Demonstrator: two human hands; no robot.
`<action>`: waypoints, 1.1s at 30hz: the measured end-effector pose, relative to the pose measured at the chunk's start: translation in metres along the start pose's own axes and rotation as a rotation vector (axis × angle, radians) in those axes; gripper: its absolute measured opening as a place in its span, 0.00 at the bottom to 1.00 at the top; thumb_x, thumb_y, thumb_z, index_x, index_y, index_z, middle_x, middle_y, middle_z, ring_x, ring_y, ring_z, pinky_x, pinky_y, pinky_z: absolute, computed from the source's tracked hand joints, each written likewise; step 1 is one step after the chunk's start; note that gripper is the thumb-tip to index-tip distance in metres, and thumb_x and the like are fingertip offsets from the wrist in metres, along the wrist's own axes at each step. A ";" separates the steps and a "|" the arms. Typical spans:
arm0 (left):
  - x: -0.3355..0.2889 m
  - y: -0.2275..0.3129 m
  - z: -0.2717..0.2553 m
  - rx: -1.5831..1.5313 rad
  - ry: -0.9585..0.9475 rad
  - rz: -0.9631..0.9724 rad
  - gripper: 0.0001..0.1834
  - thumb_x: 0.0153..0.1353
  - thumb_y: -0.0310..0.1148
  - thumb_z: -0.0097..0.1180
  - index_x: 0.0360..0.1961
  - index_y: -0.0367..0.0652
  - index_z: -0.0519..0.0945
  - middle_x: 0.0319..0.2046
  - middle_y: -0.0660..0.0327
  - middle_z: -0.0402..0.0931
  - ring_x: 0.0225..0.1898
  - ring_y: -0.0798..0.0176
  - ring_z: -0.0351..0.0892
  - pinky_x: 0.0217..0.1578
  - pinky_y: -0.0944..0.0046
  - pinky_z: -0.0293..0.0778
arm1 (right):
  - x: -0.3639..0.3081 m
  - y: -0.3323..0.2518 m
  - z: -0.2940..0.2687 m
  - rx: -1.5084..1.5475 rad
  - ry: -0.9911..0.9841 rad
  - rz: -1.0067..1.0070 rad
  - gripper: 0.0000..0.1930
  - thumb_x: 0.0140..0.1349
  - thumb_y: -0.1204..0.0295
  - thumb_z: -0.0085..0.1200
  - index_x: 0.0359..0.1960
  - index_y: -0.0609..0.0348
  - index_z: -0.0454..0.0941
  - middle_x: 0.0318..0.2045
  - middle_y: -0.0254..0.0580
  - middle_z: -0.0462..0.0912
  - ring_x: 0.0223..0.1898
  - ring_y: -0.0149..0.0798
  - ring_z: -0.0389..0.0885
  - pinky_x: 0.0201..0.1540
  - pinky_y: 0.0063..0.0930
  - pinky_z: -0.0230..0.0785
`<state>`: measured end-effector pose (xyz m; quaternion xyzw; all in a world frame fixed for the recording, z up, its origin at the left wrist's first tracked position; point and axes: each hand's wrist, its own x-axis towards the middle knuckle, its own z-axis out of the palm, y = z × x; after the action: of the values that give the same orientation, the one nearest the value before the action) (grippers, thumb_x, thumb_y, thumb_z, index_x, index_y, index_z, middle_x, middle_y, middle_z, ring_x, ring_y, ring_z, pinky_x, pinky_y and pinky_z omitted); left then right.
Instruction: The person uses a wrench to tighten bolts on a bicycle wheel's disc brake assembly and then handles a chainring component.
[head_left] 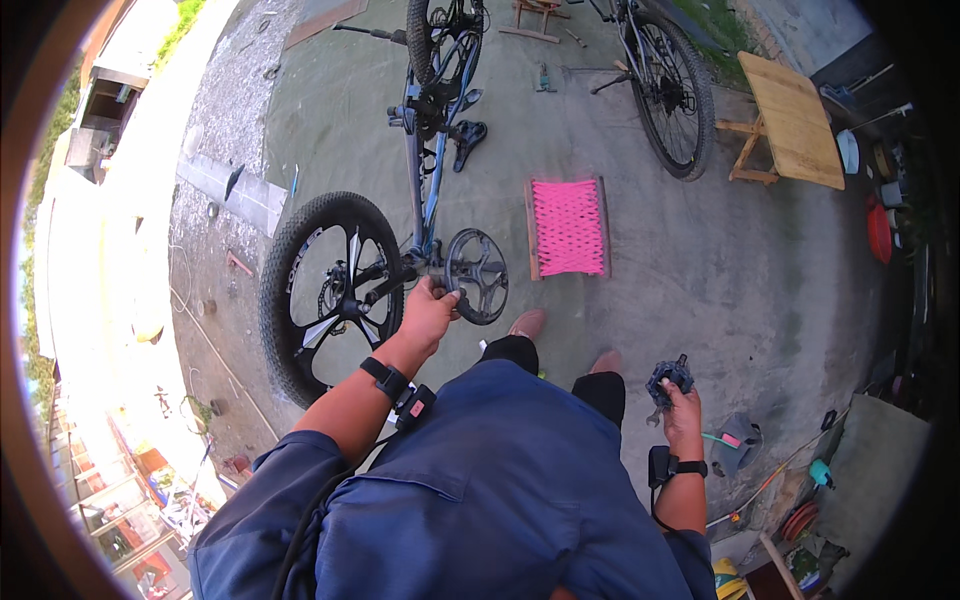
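Observation:
A blue-framed bicycle point(430, 195) stands in front of me, its chunky-tyred wheel point(285, 330) to the left of my left arm. Beside its dark chainring point(490, 300), my left hand point(430, 315) is closed on the crank arm, its fingers partly hiding what they grip. Out to the right, my right hand point(684, 405) grips a dark pedal point(672, 376). The jaw of what looks like an open-ended wrench point(654, 416) pokes out below the pedal in the same hand. A black saddle point(468, 143) shows beside the bicycle's frame.
A low stool with pink webbing point(568, 228) stands ahead. Behind it are another bicycle point(670, 95) and a wooden folding table point(792, 120). A red tool point(238, 263) lies left of the wheel. A grey cloth-like item point(738, 452) lies right of my right hand.

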<state>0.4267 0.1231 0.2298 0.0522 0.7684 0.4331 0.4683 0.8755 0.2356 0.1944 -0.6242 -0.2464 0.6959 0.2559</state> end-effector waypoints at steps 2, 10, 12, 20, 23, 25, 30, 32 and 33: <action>-0.001 0.005 0.008 -0.067 0.074 -0.016 0.13 0.64 0.24 0.54 0.48 0.39 0.69 0.40 0.61 0.78 0.41 0.66 0.78 0.36 0.64 0.76 | 0.044 -0.033 0.001 -0.034 -0.084 0.023 0.14 0.60 0.82 0.57 0.49 0.63 0.77 0.42 0.39 0.83 0.43 0.35 0.82 0.49 0.29 0.75; -0.035 0.003 0.062 -0.407 0.421 -0.084 0.13 0.64 0.23 0.53 0.48 0.35 0.68 0.41 0.58 0.78 0.39 0.65 0.79 0.34 0.66 0.77 | 0.175 -0.162 0.045 -0.451 -0.375 0.084 0.15 0.57 0.77 0.61 0.47 0.62 0.77 0.39 0.35 0.83 0.40 0.32 0.82 0.47 0.27 0.75; -0.044 0.012 0.071 -0.488 0.468 -0.094 0.13 0.64 0.23 0.53 0.48 0.36 0.68 0.41 0.58 0.78 0.39 0.66 0.79 0.34 0.66 0.77 | 0.198 -0.187 0.062 -0.520 -0.412 0.074 0.15 0.57 0.76 0.61 0.47 0.62 0.77 0.39 0.35 0.83 0.40 0.32 0.81 0.47 0.27 0.74; -0.011 0.026 0.045 -0.673 0.546 -0.044 0.12 0.65 0.24 0.52 0.49 0.37 0.68 0.41 0.59 0.78 0.38 0.68 0.78 0.36 0.67 0.75 | 0.245 -0.211 0.197 -0.644 -0.571 0.119 0.15 0.58 0.76 0.61 0.47 0.60 0.77 0.40 0.35 0.83 0.40 0.31 0.82 0.47 0.27 0.74; 0.026 0.012 0.018 -0.737 0.523 -0.040 0.14 0.66 0.25 0.53 0.51 0.36 0.68 0.42 0.58 0.78 0.41 0.65 0.79 0.38 0.66 0.76 | 0.252 -0.202 0.255 -0.722 -0.589 0.136 0.16 0.57 0.77 0.62 0.48 0.63 0.76 0.40 0.37 0.82 0.41 0.33 0.81 0.48 0.28 0.74; 0.045 0.012 0.002 -0.786 0.521 -0.039 0.14 0.66 0.25 0.52 0.51 0.37 0.68 0.42 0.58 0.78 0.40 0.66 0.79 0.36 0.67 0.76 | 0.248 -0.200 0.298 -0.761 -0.615 0.127 0.16 0.58 0.76 0.62 0.48 0.63 0.76 0.40 0.37 0.82 0.40 0.33 0.81 0.48 0.28 0.74; 0.085 0.003 -0.018 -0.861 0.558 -0.114 0.12 0.66 0.25 0.52 0.50 0.38 0.69 0.40 0.60 0.78 0.38 0.67 0.79 0.36 0.67 0.75 | 0.260 -0.177 0.390 -0.860 -0.696 0.190 0.15 0.59 0.72 0.62 0.47 0.61 0.77 0.39 0.37 0.82 0.38 0.34 0.81 0.42 0.31 0.75; 0.099 -0.001 -0.020 -0.887 0.566 -0.146 0.12 0.66 0.26 0.52 0.50 0.39 0.69 0.40 0.60 0.79 0.37 0.67 0.79 0.36 0.67 0.75 | 0.278 -0.168 0.411 -0.955 -0.722 0.250 0.15 0.59 0.71 0.62 0.47 0.61 0.77 0.39 0.37 0.82 0.38 0.34 0.81 0.42 0.30 0.75; 0.105 -0.003 -0.018 -0.905 0.563 -0.165 0.12 0.66 0.26 0.52 0.50 0.39 0.69 0.40 0.61 0.79 0.38 0.68 0.79 0.36 0.67 0.75 | 0.289 -0.164 0.422 -1.002 -0.738 0.277 0.16 0.59 0.71 0.63 0.47 0.61 0.78 0.39 0.37 0.82 0.37 0.34 0.81 0.42 0.29 0.75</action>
<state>0.3559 0.1608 0.1602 -0.3334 0.6025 0.6798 0.2526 0.4382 0.5396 0.1304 -0.4133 -0.5307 0.6923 -0.2613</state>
